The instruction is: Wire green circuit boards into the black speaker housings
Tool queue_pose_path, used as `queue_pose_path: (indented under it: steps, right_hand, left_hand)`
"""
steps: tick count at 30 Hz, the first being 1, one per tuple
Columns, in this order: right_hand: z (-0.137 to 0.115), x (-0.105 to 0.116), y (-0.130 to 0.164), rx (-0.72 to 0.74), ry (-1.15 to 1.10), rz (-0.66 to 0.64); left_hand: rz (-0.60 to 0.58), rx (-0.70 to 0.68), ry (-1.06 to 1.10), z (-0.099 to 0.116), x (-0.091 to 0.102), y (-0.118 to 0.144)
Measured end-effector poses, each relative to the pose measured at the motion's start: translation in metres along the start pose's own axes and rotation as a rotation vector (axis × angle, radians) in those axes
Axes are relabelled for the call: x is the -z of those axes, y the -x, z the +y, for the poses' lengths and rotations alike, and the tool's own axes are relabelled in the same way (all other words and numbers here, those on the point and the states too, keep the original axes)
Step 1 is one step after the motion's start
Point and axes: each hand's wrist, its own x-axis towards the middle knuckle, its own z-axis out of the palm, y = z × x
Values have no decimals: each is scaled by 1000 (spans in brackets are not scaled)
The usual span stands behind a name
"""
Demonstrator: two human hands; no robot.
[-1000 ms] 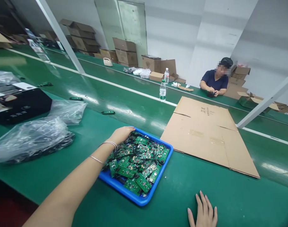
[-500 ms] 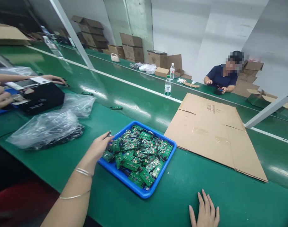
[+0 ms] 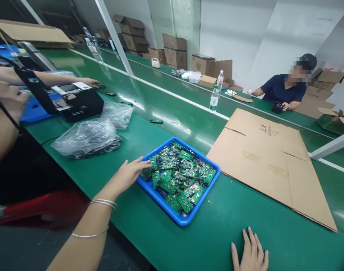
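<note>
A blue tray point(image 3: 185, 222) heaped with green circuit boards point(image 3: 185, 175) lies on the green work surface in front of me. My left hand point(image 3: 130, 172), with two bracelets at its wrist and forearm, reaches over the tray's left rim. Its fingers are stretched out at the boards along that side, and no held object shows. At the bottom right, my right hand point(image 3: 251, 253) rests on the green surface with its fingers spread and nothing in it. Part of that hand is cut off by the frame's lower edge.
A flattened cardboard sheet point(image 3: 269, 165) lies right of the tray. To the left are plastic bags point(image 3: 88, 137), a black device point(image 3: 85, 104) and a co-worker's hands. Loose boards and a bottle point(image 3: 214, 98) stand on the strip beyond. Across from me sits another person point(image 3: 285, 88).
My left hand's fingers, pinched at the tray's left corner before, are now straightened out over the boards. The view has swung left, and my right hand stays on the surface.
</note>
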Motion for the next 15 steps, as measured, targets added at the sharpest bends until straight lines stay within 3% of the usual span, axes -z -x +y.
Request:
queue_pose_path:
  steps: [4,8,11,15]
  right_hand:
    - [0,0,0,2,-5,-4]
    - [1,0,0,-2,-10,-18]
    - [1,1,0,-3,-16,-19]
    - [1,2,0,-9,-20,-25]
  left_hand:
    - [-81,8,-62,-6,-1,0]
    - [-84,20,-80,-1,-3,2]
    - [-116,-84,-35,16,-12,8]
    - [-248,-256,58,43,-34,19]
